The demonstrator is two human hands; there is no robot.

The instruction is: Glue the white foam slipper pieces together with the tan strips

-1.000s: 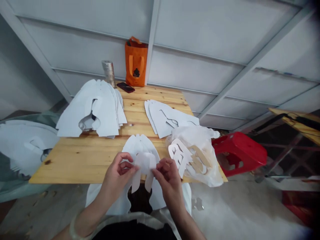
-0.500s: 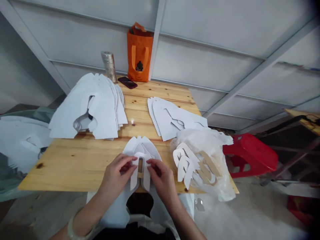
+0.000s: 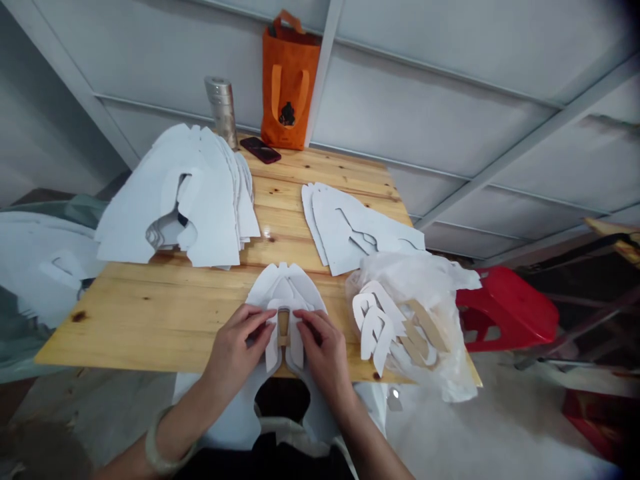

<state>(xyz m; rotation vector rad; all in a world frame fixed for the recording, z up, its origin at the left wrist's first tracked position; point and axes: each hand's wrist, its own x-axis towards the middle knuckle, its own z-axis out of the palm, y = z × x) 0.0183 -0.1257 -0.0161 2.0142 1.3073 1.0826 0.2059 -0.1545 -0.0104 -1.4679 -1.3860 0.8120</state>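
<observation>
A large white cut-out cardboard sheet (image 3: 260,288) lies at the table's front edge, its lower part hanging over toward my body. On it sits a small white U-shaped cardboard piece (image 3: 271,348), arch at the far end, around a narrow slot. My left hand (image 3: 240,347) pinches the left side of the U-shaped piece between thumb and fingers. On its right side my right hand (image 3: 323,347) grips the same piece in the same way. Thumbs and fingertips face each other across the slot, where brown board shows.
A tall stack of white cut-out sheets (image 3: 135,213) stands at left on the wooden table (image 3: 150,327). More white sheets (image 3: 370,227) lie right, beside a plastic bag (image 3: 425,273) with loose U-shaped pieces. Behind are a phone (image 3: 261,150), a silver cylinder (image 3: 221,110) and an orange bag (image 3: 290,87).
The U-shaped piece now lies closer to the large sheet, its sides flatter between my hands. Both hands keep their grip. The camera view has shifted slightly.
</observation>
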